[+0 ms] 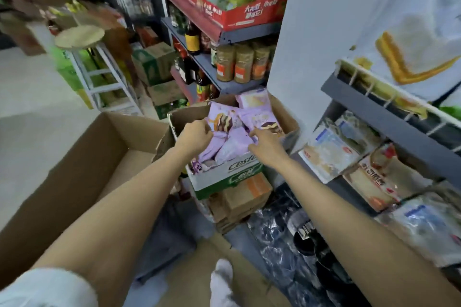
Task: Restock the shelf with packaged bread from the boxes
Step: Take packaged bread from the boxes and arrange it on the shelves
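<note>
Both of my forearms reach out from the bottom of the view toward an open cardboard box (287,117) heaped with purple bread packets (232,142). My left hand (197,136) has its fingers curled around the edge of one packet on the left of the heap, and my right hand (264,143) pinches a neighbouring packet on the right; the two hands sit close together with the pile between and just beyond them. Several packets lie tilted and overlapping, their printed faces turned up toward me, and the long axis of the ones I hold runs roughly away from me toward the back of the box. That box rests on a white and green carton (224,174), which sits on smaller brown cartons (244,197). To my left lies a large open cardboard box (82,157) on the floor. To my right stands the grey wire-fronted shelf (389,112), with clear-wrapped bread packs (329,149) lying on its lower tier. Farther back are shelves of jars (239,62) and a white stool (82,37).
</note>
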Demonstrator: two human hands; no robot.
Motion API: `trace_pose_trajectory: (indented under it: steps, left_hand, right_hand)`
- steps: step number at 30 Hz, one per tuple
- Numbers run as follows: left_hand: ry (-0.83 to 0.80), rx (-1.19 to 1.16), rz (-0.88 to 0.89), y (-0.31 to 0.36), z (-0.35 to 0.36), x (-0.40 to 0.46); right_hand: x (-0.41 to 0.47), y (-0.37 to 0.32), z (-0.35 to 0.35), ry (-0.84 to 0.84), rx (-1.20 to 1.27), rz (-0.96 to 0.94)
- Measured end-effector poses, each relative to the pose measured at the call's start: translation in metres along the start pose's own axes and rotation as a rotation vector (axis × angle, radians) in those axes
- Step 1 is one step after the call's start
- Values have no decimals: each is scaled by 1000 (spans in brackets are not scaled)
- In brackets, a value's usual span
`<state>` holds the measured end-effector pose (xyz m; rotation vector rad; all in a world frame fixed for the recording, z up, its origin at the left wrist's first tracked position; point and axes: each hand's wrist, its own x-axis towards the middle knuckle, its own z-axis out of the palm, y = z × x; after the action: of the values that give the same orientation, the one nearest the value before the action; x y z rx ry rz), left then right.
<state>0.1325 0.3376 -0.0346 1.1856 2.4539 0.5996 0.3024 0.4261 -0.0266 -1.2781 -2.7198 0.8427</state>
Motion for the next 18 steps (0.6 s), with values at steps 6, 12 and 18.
trace_pose_trajectory:
  steps: [6, 12, 18]
  left_hand:
    - [-248, 303, 112, -24, 54, 108]
    - [-477, 385, 201, -38, 87, 152]
    - [-350, 103, 103, -32, 87, 159]
  right_hand:
    - [109, 27, 26, -151, -126, 98]
    - [159, 39, 60, -395, -35, 298]
    - [168, 44, 57, -253, 248, 302]
